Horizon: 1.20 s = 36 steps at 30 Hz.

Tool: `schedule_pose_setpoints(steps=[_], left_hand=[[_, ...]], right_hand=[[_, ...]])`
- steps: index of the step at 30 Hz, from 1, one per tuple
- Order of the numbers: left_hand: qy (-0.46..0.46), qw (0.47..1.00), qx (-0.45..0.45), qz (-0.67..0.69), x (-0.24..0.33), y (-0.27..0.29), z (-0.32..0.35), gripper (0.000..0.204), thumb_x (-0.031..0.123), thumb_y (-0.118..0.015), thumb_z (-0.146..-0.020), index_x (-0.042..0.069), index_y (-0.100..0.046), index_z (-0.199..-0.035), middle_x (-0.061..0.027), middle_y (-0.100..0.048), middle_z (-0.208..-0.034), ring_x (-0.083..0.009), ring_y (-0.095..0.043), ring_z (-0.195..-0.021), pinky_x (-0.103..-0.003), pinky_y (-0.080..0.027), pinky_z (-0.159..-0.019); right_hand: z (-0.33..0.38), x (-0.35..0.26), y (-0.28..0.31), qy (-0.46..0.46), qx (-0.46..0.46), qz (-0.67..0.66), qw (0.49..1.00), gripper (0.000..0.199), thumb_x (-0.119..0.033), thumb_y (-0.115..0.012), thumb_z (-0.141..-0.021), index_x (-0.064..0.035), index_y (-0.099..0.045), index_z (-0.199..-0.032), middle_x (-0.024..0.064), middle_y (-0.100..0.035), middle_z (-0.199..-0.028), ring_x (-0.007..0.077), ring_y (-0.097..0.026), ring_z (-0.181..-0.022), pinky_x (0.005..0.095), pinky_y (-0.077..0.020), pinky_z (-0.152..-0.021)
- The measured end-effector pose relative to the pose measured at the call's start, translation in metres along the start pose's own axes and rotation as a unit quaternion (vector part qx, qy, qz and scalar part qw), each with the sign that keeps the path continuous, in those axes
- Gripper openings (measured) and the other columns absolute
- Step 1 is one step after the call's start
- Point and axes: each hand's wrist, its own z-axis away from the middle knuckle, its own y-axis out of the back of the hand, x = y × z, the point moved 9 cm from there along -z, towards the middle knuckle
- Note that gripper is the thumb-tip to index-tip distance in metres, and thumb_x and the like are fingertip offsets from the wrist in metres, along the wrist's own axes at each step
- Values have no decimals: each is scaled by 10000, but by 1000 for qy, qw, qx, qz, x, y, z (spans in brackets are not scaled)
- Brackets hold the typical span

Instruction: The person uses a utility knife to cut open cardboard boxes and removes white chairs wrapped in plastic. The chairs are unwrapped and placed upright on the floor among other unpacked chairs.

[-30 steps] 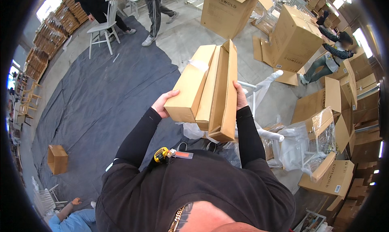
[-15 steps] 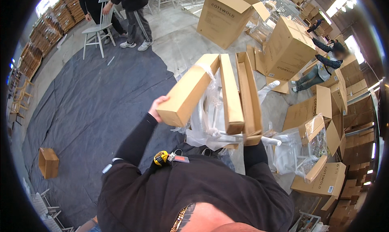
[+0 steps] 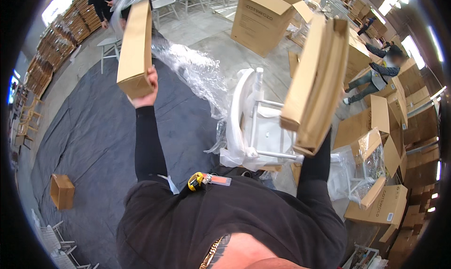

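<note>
Over the dark sheet (image 3: 94, 142), by its far edge, my left hand (image 3: 147, 98) grips a long box (image 3: 134, 53). I can't tell my right hand's grip behind cardboard strips (image 3: 307, 71). I'm probably parting these; go steady.

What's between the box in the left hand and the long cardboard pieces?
The head view shows clear plastic and a partly wrapped white chair between the box and the cardboard pieces.

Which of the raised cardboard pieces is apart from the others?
The long box gripped by the left hand: it is alone, whereas the narrow piece and open trough are together by the right forearm.
</note>
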Motion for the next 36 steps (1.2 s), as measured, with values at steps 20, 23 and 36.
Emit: schedule_pose_setpoints(steps=[20, 23, 36], left_hand=[[171, 924, -43, -339, -114, 26, 61, 709, 444, -559, -837, 14, -401, -1379, -179, -547, -1279, -319, -584, -1105, -465, -499, -911], [258, 841, -123, -460, -156, 41, 45, 805, 316, -666, -788, -9, -294, -1424, -173, -485, -1313, -290, -535, -1165, -417, -457, -971], [510, 627, -407, -426, -434, 2, 246, 954, 292, -746, -688, -17, -278, -1460, -162, -431, -1396, -268, -486, -1224, -381, -384, -1024]], right_hand=[[355, -38, 170, -53, 218, 159, 962, 502, -262, -625, -848, 47, -528, -1231, 104, -620, -1150, 162, -614, -999, 311, -502, -857], [388, -56, 144, 7, 273, 217, 937, 629, -218, -774, -754, 55, -505, -1252, 107, -619, -1129, 156, -600, -1017, 309, -494, -879], [696, -103, 74, 63, 413, 137, 898, 741, -330, -761, -754, 41, -457, -1318, 96, -581, -1195, 162, -552, -1081, 304, -450, -921]])
